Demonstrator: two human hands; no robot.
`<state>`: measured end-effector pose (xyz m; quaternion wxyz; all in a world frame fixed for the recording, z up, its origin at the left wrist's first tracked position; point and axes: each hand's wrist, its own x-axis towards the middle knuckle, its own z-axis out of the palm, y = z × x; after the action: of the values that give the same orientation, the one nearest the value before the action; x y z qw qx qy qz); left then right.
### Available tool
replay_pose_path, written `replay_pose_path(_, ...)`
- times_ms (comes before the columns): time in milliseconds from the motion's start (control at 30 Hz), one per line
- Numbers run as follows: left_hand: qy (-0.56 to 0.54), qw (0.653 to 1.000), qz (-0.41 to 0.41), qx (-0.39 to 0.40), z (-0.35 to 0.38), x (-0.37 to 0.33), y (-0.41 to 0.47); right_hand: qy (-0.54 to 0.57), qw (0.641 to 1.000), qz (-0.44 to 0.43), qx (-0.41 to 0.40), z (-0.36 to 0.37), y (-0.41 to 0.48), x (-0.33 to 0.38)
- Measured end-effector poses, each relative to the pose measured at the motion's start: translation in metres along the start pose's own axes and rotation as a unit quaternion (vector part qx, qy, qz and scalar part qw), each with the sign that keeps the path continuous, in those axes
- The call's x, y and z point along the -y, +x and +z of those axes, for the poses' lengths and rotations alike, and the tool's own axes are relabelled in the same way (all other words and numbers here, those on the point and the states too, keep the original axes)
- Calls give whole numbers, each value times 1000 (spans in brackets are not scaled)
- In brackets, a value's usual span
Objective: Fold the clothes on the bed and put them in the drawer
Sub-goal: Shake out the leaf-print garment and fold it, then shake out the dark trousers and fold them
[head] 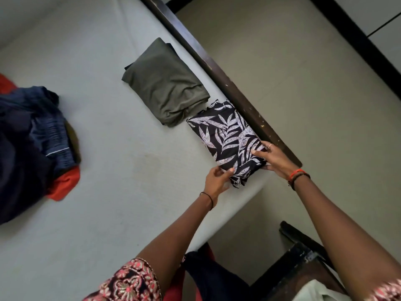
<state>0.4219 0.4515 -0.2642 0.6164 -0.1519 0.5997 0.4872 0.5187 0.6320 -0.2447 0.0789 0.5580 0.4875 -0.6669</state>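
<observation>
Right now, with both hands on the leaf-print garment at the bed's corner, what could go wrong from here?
The folded leaf-print garment sits at the mattress corner, with the left hand and right hand gripping only its near end. Lifted from there alone, it might unfold or slip to the floor. The folded olive garment lies close beside it, so a sideways drag could rumple that one.
</observation>
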Motion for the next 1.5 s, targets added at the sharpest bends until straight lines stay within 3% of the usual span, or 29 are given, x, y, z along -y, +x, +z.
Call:
replay_pose_path(133, -1, 1000, 12, -20, 13, -2, 5, -15, 998, -26, -52, 0, -3, -8)
replay_pose_path(233, 56, 998, 8, -4, 9, -9, 0, -124, 986, -52, -97, 4, -2, -12)
replay_pose_path(333, 75, 997, 5, -3, -1, -15, -9, -234, 958, -74, -150, 16, -4, -6)
replay_pose_path(567, 116, 993, 11, 6, -68, -42, -47, -347, 889, -66, -292, 52, -25, 12)
replay_pose_path(667, 107, 993, 46, -26, -121, -64, -76, -360, 893, -92, -254, 100, -42, 32)
replay_pose_path(800, 146, 978, 111, -95, -194, -87, -115, -375, 888, -191, -188, 168, -46, 49)
replay_pose_path(1067, 268, 888, 196, -317, -359, -130, -163, -374, 881, -289, 3, 353, -39, 107)
replay_pose_path(1200, 359, 844, 188, -351, -415, -137, -153, -422, 854, -292, 89, 440, -26, 122)
replay_pose_path(1367, 520, 675, 202, -483, -444, -149, -136, -462, 804, -340, 154, 523, -24, 124)
replay_pose_path(1500, 574, 636, 153, -492, -470, -172, -130, -441, 806, -357, 169, 564, -29, 129)
